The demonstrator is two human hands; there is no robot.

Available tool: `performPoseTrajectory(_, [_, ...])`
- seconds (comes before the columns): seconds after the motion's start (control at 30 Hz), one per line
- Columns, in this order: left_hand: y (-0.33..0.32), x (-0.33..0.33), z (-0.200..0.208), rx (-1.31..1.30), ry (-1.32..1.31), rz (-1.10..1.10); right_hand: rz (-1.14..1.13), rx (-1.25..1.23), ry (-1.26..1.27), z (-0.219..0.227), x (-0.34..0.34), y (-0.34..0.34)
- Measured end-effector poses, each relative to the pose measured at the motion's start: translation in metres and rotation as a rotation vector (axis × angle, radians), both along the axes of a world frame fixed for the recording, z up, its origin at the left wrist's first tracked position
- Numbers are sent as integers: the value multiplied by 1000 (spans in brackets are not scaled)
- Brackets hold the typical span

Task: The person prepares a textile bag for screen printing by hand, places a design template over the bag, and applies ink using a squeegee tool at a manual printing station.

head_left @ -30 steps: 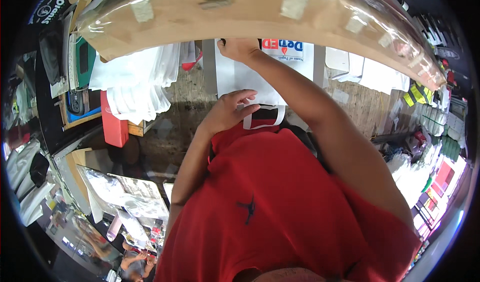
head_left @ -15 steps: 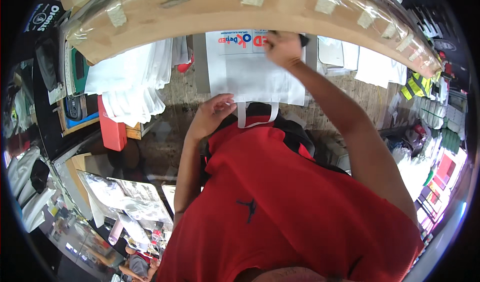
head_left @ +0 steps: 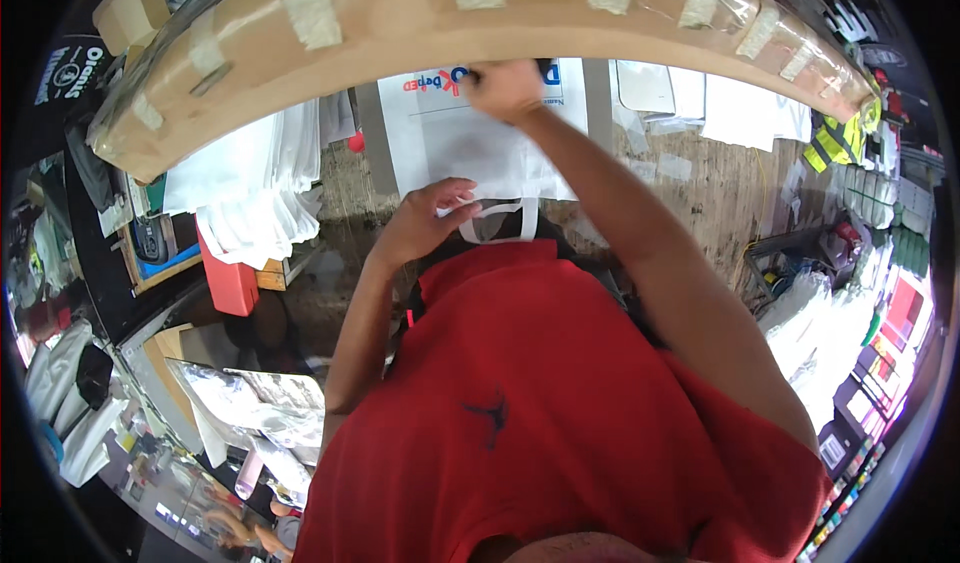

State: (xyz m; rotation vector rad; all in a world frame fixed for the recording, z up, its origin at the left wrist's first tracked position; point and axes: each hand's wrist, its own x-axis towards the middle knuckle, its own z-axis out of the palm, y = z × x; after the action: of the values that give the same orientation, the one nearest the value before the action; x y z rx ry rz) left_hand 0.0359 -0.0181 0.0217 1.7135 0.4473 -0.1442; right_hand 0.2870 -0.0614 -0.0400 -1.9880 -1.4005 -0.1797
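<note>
A white fabric bag (head_left: 460,148) with red and blue print lies flat on a grey board (head_left: 376,148), its white strap handle (head_left: 528,221) hanging over the near edge. My left hand (head_left: 425,225) is at the bag's near left corner, thumb and fingers closed on the strap. Over the printed part, my right hand (head_left: 508,91) is curled in a fist around a dark object. Only a black bit of that object shows beside the knuckles, so its kind is unclear. The overhead carton hides the bag's far end.
A long taped cardboard box (head_left: 400,23) spans the top. Stacked white bags (head_left: 235,178) lie left, near a red block (head_left: 228,273). White sheets (head_left: 745,113) lie right on the worn wooden table (head_left: 690,198). Another person (head_left: 270,533) is at lower left.
My right hand has swept left across the print with the dark object. My left hand has closed in on the strap, which is now bent. The whole view has shifted slightly.
</note>
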Motion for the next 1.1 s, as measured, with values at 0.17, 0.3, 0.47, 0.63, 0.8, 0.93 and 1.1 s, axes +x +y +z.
performPoseTrajectory(0.17, [7, -15, -4, 0, 23, 93, -65, -23, -93, 11, 52, -55])
performPoseTrajectory(0.3, [-4, -40, -15, -152, 41, 264, -125, -28, -107, 9, 11, -21])
performPoseTrajectory(0.47, [-12, -34, -12, -2, -30, 313, 23, -152, -49, 10, -74, 56])
performPoseTrajectory(0.63, [3, -10, -32, 113, -40, 514, 44, -112, -43, 14, -89, 98])
performPoseTrajectory(0.8, [26, 14, -26, 133, 87, 517, -114, -18, -88, 2, -7, 18])
performPoseTrajectory(0.93, [33, 19, -33, 92, 106, 516, -233, -60, -170, 20, 44, -49])
performPoseTrajectory(1.1, [30, 21, -52, 59, 42, 550, -340, -392, -5, 27, 17, -46])
